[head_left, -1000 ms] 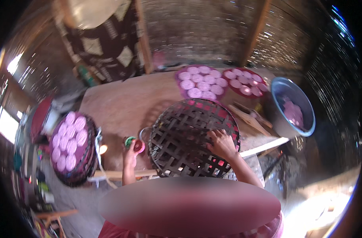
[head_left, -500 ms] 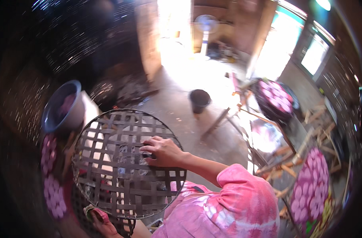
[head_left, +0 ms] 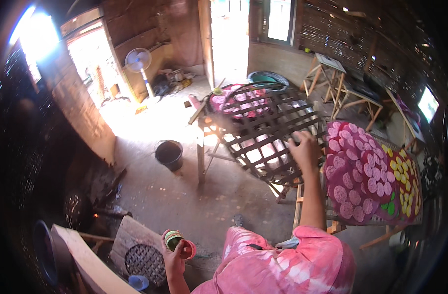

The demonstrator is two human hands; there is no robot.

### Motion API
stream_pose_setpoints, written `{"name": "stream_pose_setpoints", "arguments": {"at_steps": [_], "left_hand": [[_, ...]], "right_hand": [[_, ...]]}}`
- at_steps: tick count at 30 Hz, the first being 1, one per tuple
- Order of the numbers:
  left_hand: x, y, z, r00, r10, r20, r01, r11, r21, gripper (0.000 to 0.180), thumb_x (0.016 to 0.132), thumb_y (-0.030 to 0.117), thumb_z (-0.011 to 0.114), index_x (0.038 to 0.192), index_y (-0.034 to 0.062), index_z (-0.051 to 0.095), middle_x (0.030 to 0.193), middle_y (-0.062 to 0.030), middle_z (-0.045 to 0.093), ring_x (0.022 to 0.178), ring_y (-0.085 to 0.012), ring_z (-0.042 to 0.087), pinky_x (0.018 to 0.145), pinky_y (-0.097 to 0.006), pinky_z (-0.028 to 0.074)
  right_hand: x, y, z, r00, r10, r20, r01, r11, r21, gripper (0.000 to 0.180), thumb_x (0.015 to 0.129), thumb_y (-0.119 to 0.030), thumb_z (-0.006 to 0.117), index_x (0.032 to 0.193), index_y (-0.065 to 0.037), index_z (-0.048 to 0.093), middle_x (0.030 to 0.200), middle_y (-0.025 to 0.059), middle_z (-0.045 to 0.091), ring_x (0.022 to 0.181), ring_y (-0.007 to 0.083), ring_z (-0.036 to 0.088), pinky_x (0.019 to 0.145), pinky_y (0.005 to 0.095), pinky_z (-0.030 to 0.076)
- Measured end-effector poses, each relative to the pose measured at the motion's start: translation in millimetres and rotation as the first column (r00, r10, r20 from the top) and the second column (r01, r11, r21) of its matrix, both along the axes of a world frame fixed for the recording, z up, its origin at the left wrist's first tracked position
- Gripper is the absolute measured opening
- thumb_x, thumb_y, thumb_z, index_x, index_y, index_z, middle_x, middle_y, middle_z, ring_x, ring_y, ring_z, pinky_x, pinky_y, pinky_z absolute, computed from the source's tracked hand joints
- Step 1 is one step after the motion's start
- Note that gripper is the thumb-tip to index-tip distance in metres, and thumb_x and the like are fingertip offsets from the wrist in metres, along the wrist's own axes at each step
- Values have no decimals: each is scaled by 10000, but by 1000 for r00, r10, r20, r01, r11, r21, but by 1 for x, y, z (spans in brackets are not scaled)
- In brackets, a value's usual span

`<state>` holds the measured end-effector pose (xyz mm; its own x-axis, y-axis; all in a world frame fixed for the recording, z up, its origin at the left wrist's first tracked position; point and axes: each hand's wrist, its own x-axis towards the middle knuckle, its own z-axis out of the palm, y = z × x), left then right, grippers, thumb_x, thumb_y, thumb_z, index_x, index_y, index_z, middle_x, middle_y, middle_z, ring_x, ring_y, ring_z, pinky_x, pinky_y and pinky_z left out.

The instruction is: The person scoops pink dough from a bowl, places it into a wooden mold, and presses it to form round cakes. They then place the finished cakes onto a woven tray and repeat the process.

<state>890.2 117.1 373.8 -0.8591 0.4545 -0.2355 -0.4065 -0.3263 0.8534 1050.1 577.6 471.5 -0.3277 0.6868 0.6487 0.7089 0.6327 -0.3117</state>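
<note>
My right hand point(head_left: 306, 151) grips a large round dark open-weave tray point(head_left: 263, 152) by its lattice, holding it out to the right, tilted. Bare gaps in its weave show the things behind. My left hand point(head_left: 174, 257), lower and nearer to me, is closed on small round banded things: one green and cream point(head_left: 173, 238), one red like a cup or ring point(head_left: 188, 249). Just right of the tray stands a rack point(head_left: 390, 221) covered in pink and yellow rounds point(head_left: 376, 169). Behind the tray, more pink rounds point(head_left: 236, 100) lie in a dark container.
A black bucket point(head_left: 169, 155) stands on the floor ahead. At lower left are a small round woven piece point(head_left: 144, 264), a blue bowl point(head_left: 138, 281), a pale plank point(head_left: 89, 259) and a dark tub point(head_left: 45, 250). Wooden trestles point(head_left: 327, 73) and a fan point(head_left: 138, 60) stand farther back.
My view has swung to the right. The woven tray has gone from in front of me out to the right, now tilted, with my right arm stretched out. My left hand no longer sits beside its rim.
</note>
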Motion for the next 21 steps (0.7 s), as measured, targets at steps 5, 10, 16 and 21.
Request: {"name": "stream_pose_setpoints", "arguments": {"at_steps": [5, 10, 16, 21], "left_hand": [[-42, 111, -3, 995, -45, -89, 48, 999, 23, 589, 838, -27, 691, 1338, 89, 401, 1151, -88, 589, 969, -157, 606, 810, -270, 529], [-103, 289, 2, 949, -122, -291, 95, 990, -104, 561, 824, -29, 694, 1304, 92, 430, 1112, -67, 594, 967, -158, 606, 806, -272, 528], [-172, 512, -2, 727, -301, -618, 239, 954, -183, 441, 807, 0, 705, 1197, 62, 508, 1009, -68, 642, 937, -180, 643, 795, -311, 530], [-202, 628, -26, 461, -344, -818, 41, 929, -368, 517, 713, 138, 817, 1161, 63, 569, 1036, -141, 670, 972, -268, 654, 837, -366, 505]], "right_hand": [[54, 110, 9, 921, -372, 119, 365, 928, 74, 291, 778, -289, 686, 993, -94, 713, 1057, 138, 668, 979, 338, 627, 803, 443, 515], [49, 202, 6, 901, -434, 17, 434, 898, -66, 302, 777, -281, 691, 1009, -88, 713, 1056, 101, 679, 988, 309, 638, 808, 427, 519], [23, 272, -12, 900, -428, -85, 422, 903, -72, 285, 802, -273, 700, 1025, -96, 716, 1059, 90, 691, 988, 299, 645, 854, 393, 509], [20, 288, -18, 898, -417, -140, 399, 906, -140, 291, 831, -273, 693, 1052, -85, 713, 1080, 116, 695, 1045, 304, 643, 882, 382, 504]]}}
